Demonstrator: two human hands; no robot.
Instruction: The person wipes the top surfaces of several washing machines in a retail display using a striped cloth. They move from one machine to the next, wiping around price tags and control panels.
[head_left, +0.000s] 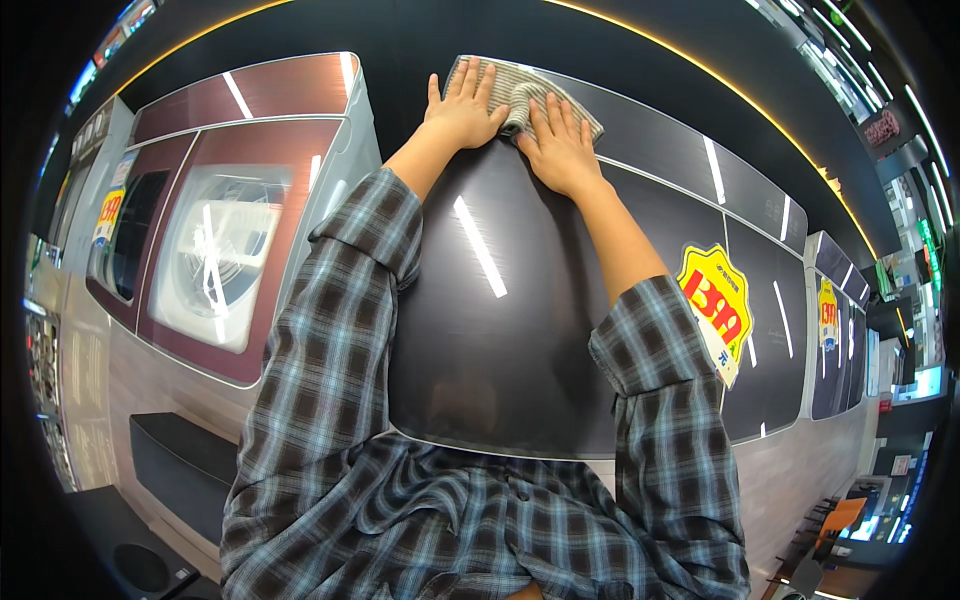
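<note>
A striped grey-beige cloth lies bunched on the far top edge of a dark glossy washing machine. My left hand rests flat on the cloth's left part, fingers spread. On its right part lies my right hand, palm down, with the fingers a little apart. A fold of the cloth stands up between the two hands. Neither hand closes round the cloth. A yellow price tag is fixed to the machine's lid, beside my right forearm.
To the left stands a reddish-brown washing machine with a see-through lid panel. Another dark machine with a tag is at the right. Black box-like blocks sit on the floor at lower left. A dark wall with a lit strip rises behind.
</note>
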